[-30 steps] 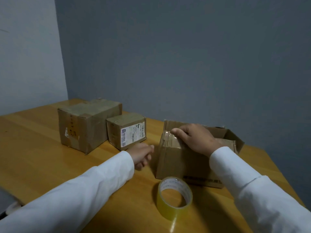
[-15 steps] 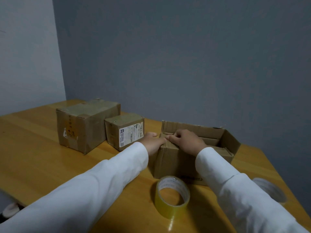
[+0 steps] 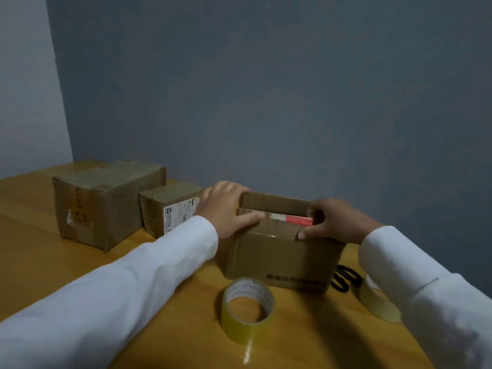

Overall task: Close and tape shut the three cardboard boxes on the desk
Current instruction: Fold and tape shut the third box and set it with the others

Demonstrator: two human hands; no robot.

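Observation:
An open cardboard box [image 3: 282, 259] stands in the middle of the wooden desk [image 3: 40, 265]. My left hand [image 3: 226, 209] grips its top left corner, thumb pressing the near flap down. My right hand [image 3: 335, 221] grips the top right corner the same way. The far flap still stands up, and a red and white item [image 3: 295, 219] shows through the gap. A large taped box [image 3: 103, 203] and a small box with a white label [image 3: 170, 207] stand closed at the left. A yellow tape roll [image 3: 249, 310] lies in front of the open box.
A second, paler tape roll [image 3: 378, 302] lies at the right, partly behind my right sleeve. Black scissors [image 3: 344, 278] lie beside the open box's right side. A grey wall rises right behind the boxes, and the desk's right edge runs close to my right arm.
Both hands moved apart to the box's two top corners and folded the near flap down. The box now faces me squarely. The scissors came into view.

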